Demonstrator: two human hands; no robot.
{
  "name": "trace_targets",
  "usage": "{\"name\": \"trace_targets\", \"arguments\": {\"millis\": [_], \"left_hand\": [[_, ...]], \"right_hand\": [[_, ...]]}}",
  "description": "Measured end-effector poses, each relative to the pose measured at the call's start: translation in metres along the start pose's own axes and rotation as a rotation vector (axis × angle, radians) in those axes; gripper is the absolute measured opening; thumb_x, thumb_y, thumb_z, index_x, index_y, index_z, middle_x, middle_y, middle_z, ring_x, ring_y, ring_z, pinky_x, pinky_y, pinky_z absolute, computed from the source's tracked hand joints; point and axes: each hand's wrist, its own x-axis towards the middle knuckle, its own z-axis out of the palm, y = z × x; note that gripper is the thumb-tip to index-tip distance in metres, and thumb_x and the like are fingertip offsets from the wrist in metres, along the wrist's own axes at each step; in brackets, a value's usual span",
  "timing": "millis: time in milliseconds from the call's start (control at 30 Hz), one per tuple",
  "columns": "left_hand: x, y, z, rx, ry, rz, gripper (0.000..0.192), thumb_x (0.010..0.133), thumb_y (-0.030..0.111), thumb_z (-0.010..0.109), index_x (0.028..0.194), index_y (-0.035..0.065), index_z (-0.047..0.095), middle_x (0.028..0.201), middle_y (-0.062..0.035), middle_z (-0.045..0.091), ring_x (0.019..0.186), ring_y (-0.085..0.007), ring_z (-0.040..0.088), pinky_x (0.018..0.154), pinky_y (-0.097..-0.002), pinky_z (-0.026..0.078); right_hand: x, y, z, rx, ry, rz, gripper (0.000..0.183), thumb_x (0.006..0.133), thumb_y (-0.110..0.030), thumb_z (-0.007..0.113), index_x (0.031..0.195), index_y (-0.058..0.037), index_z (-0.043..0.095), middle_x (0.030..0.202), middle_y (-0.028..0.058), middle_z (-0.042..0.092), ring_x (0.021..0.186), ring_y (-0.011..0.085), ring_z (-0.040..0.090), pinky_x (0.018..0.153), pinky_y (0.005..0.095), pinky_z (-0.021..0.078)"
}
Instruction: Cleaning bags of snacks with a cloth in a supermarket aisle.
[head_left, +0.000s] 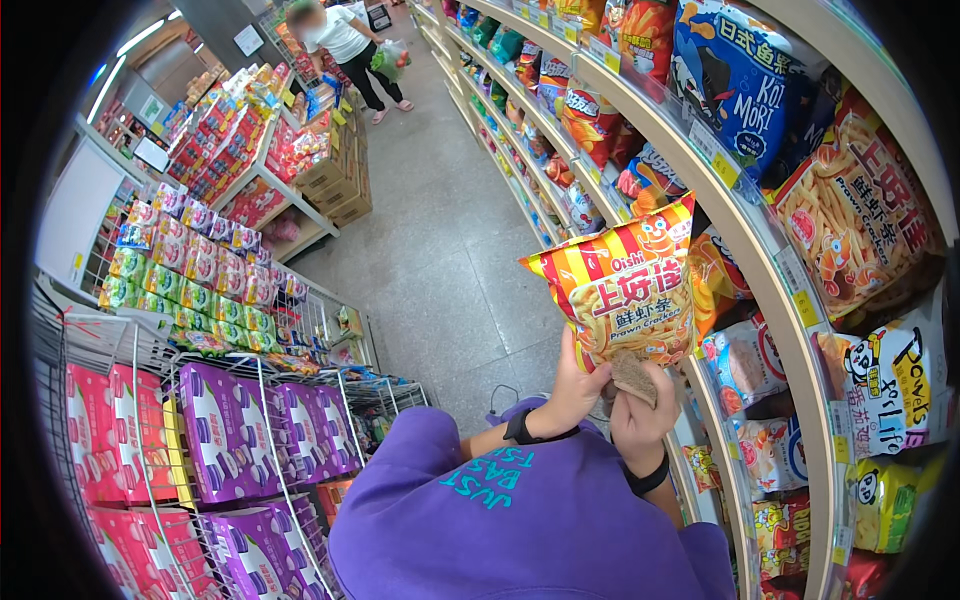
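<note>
A red and yellow striped bag of Oishi prawn crackers (634, 289) is held upright in front of me, its printed front facing up at me. My left hand (574, 394) grips its lower left corner, the thumb in front. Bunched in the fingers of my right hand (643, 424) is a brown cloth (635, 377), which lies against the bag's bottom edge. Both wrists wear black bands. The bag's back and the fingers behind it are hidden. Just right of the bag, a shelf edge (784, 270) carries price tags.
More snack bags, among them a blue one (739, 90), fill the curved-looking shelves at right. At left stands a wire basket (262, 405) of purple boxes (225, 431) and pink boxes (112, 431). Cartons (337, 187) edge the grey aisle floor (450, 262). Farther off, a person (349, 45) holds a plastic bag.
</note>
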Motion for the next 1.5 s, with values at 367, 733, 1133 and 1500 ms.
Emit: {"name": "trace_targets", "arguments": {"millis": [367,733,1133,1500], "left_hand": [[-0.001,-0.004,-0.003,0.017,0.079,-0.011,0.061,0.087,0.022,0.058,0.131,0.0026,0.02,0.125,-0.0114,0.043,0.112,-0.0193,0.046,0.094,-0.0325,0.038],[-0.004,-0.003,-0.004,-0.017,0.15,-0.048,0.056,0.09,0.035,0.05,0.128,0.001,0.028,0.123,-0.0106,0.046,0.111,-0.0182,0.046,0.095,-0.0324,0.036],[-0.008,-0.021,-0.013,-0.192,-0.023,-0.275,0.058,0.091,0.045,0.04,0.125,-0.0014,0.034,0.12,-0.0115,0.05,0.108,-0.0192,0.05,0.092,-0.0319,0.04],[0.003,0.017,-0.015,-0.212,-0.368,-0.289,0.103,0.067,0.05,0.072,0.139,0.0078,0.011,0.135,-0.0085,0.032,0.119,-0.0194,0.04,0.096,-0.0349,0.038]], "right_hand": [[-0.003,0.002,0.001,-0.06,0.094,0.047,0.021,0.068,0.003,0.062,0.088,0.0004,0.064,0.099,0.0169,0.057,0.087,0.0313,0.058,0.075,0.0364,0.0458],[0.008,0.021,-0.016,0.085,0.213,0.314,0.019,0.079,0.004,0.054,0.098,0.0037,0.056,0.103,0.0152,0.052,0.094,0.025,0.052,0.085,0.0319,0.0391],[-0.008,0.012,-0.014,0.718,0.237,0.718,0.072,0.067,-0.03,0.077,0.12,0.0024,0.041,0.113,0.0108,0.051,0.106,0.0194,0.05,0.091,0.0313,0.0374],[0.004,0.011,-0.022,-0.12,0.062,-0.072,0.031,0.064,-0.016,0.074,0.089,-0.0032,0.06,0.099,0.0158,0.059,0.077,0.0292,0.06,0.063,0.0353,0.0495]]}}
